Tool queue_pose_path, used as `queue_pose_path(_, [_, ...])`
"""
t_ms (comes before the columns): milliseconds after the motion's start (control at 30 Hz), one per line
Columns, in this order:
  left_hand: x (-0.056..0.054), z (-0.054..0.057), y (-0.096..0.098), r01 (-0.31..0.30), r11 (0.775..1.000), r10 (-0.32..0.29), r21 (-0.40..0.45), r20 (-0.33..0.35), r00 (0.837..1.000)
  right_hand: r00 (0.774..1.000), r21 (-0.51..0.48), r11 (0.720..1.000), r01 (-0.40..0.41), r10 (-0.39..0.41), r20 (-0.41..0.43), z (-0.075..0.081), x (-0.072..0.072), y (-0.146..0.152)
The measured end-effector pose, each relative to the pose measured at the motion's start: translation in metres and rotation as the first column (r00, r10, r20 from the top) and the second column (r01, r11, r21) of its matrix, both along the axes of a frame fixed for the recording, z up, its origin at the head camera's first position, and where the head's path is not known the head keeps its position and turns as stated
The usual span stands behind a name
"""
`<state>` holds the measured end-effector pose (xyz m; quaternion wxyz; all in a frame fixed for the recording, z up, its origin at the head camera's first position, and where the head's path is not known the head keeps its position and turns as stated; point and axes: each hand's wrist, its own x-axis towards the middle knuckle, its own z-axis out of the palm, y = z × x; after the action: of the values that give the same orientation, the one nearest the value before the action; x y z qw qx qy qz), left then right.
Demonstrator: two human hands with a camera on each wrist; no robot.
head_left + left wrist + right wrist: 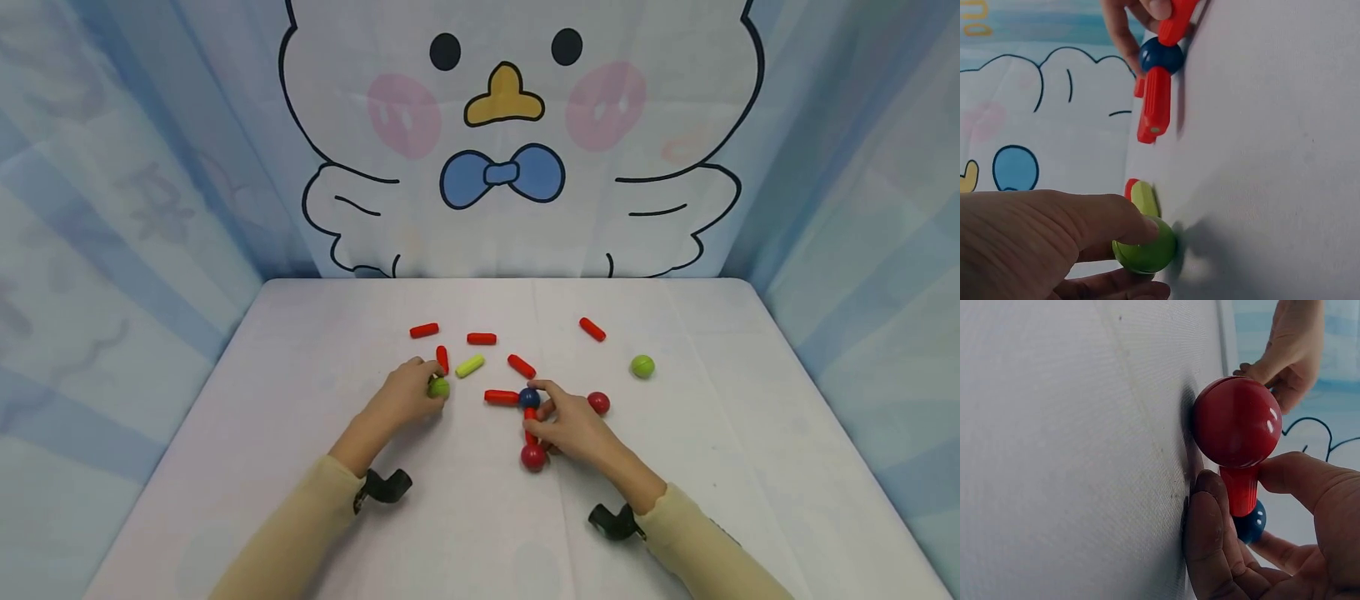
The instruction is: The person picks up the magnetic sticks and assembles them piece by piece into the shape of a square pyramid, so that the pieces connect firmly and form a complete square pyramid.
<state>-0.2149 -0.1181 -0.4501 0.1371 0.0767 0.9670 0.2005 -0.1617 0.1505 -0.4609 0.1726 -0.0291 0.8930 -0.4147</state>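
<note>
My left hand point(403, 395) pinches a green ball point(1150, 251) between thumb and fingers, low over the white table. Further right, my right hand point(576, 427) grips an upright-lying red rod point(1241, 490) that joins a blue ball point(528, 398) to a red ball point(533, 457). A second red rod point(500, 397) sticks out leftward from the blue ball. In the right wrist view, the thumb and fingers press on either side of the joined rod, and one finger reaches the blue ball. Just behind the left hand lie a loose red rod point(442, 358) and a yellow-green rod point(470, 366).
Several more red rods point(482, 339) lie scattered toward the table's back. A loose red ball point(598, 402) sits beyond my right hand, and another green ball point(642, 367) stands farther right. A printed curtain point(510, 242) hangs along the table's far edge.
</note>
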Motion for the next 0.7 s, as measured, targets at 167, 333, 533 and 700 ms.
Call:
queue_pose_path(167, [0.000, 0.000, 0.012, 0.029, 0.999, -0.029, 0.022, -0.009, 1.000, 1.000, 0.004, 1.000, 0.002, -0.002, -0.008, 0.000, 0.000, 0.000])
queue_pose_path(333, [0.000, -0.003, 0.021, 0.049, 0.998, -0.048, 0.047, -0.019, 0.999, 1.000, 0.015, 1.000, 0.003, -0.003, -0.010, -0.001, 0.001, -0.001])
queue_pose_path(533, [-0.001, -0.009, 0.029, 0.021, 0.996, -0.021, 0.090, 0.009, 1.000, 1.000, 0.019, 1.000, 0.007, -0.006, -0.016, -0.001, 0.001, -0.001])
queue_pose_path(700, [-0.001, -0.014, 0.032, -0.004, 0.992, 0.003, 0.126, 0.006, 1.000, 1.000, 0.023, 1.000, 0.001, -0.001, -0.017, 0.000, 0.001, -0.001])
